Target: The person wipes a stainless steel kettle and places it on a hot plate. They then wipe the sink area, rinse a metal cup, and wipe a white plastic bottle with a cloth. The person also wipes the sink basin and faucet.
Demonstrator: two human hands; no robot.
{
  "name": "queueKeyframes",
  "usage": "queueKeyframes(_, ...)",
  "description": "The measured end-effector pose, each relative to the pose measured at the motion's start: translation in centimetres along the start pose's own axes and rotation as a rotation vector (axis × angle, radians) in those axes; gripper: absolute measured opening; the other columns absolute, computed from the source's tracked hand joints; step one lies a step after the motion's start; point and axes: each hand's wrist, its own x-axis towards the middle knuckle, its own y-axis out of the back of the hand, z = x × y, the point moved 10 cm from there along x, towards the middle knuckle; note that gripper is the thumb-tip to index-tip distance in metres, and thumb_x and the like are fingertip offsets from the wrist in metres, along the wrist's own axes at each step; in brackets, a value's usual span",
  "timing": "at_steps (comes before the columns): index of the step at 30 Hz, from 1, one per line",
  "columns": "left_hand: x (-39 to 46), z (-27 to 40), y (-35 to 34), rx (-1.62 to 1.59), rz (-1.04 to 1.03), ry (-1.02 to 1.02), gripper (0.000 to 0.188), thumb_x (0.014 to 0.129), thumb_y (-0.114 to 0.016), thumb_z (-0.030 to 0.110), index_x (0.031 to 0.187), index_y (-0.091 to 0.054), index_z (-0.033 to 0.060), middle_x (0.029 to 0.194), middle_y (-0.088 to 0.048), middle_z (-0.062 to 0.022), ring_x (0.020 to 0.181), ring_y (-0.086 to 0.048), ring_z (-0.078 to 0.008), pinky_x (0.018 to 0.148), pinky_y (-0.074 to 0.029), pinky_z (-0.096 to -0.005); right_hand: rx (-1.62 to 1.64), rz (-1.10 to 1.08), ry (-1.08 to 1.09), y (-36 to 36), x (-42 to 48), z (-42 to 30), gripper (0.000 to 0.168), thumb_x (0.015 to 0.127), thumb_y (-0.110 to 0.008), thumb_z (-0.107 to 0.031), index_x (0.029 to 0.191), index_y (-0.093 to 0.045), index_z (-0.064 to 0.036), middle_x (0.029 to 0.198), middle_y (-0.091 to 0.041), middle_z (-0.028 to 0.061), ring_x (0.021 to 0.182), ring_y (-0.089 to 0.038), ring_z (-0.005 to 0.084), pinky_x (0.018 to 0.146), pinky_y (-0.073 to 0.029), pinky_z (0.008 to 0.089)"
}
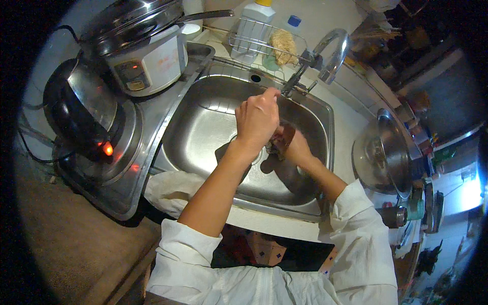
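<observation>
My left hand [259, 112] is raised over the middle of a stainless steel sink basin [194, 133]. Its fingers are curled, with the thumb side towards the tap; what lies inside the curl is hidden. Lower and to the right, my right hand [297, 146] is curled around a small, dark, rough-looking object [277, 148], too shaded to identify. The hands are close together, and the left partly covers the right one's fingertips. Shadows of the hands and arms fall across the basin floor. Behind them stands a chrome gooseneck tap [337, 53], its spout turned to the right.
A wire rack [244, 36] behind the sink holds a loofah-like scrubber [284, 47] and a white bottle [255, 17]. A rice cooker [164, 63] and a black electric kettle [76, 106] stand left. A pale cloth [171, 188] hangs at front left; a metal bowl [371, 154] sits right.
</observation>
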Motion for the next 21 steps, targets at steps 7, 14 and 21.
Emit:
queueKeyframes(7, -0.7, 1.7, -2.0, -0.023, -0.055, -0.116, 0.017, 0.091, -0.056, 0.016, 0.102, -0.068, 0.0130, 0.078, -0.069, -0.0198, 0.074, -0.068, -0.0403, 0.065, -0.054, -0.0521, 0.378, 0.016, -0.431, -3.5, -0.9, 6.2, 0.044, 0.094, -0.053, -0.050, 0.110, -0.069, -0.011, 0.101, -0.072, 0.0179, 0.095, -0.070, 0.0320, 0.081, -0.052, 0.0446)
queueKeyframes(14, -1.9, 3.9, -2.4, -0.026, -0.118, -0.285, 0.024, 0.077, -0.066, 0.010, 0.101, -0.062, 0.0093, 0.078, -0.070, -0.0138, 0.072, -0.070, -0.0363, 0.061, -0.054, -0.0485, 0.013, 0.142, 0.002, -5.4, 8.1, -1.3, 0.024, 0.088, -0.062, -0.017, 0.108, -0.066, -0.005, 0.106, -0.066, 0.0182, 0.095, -0.065, 0.0379, 0.083, -0.053, 0.0476)
queueKeyframes(21, -2.3, 4.2, -3.3, -0.047, -0.165, -0.302, 0.031, 0.075, -0.068, 0.010, 0.106, -0.063, 0.0072, 0.078, -0.070, -0.0132, 0.072, -0.070, -0.0345, 0.062, -0.054, -0.0472, 0.236, 0.054, 0.312, -11.9, 10.0, -16.6, 0.017, 0.083, -0.062, -0.004, 0.100, -0.062, -0.003, 0.104, -0.058, 0.0193, 0.098, -0.060, 0.0400, 0.083, -0.050, 0.0480)
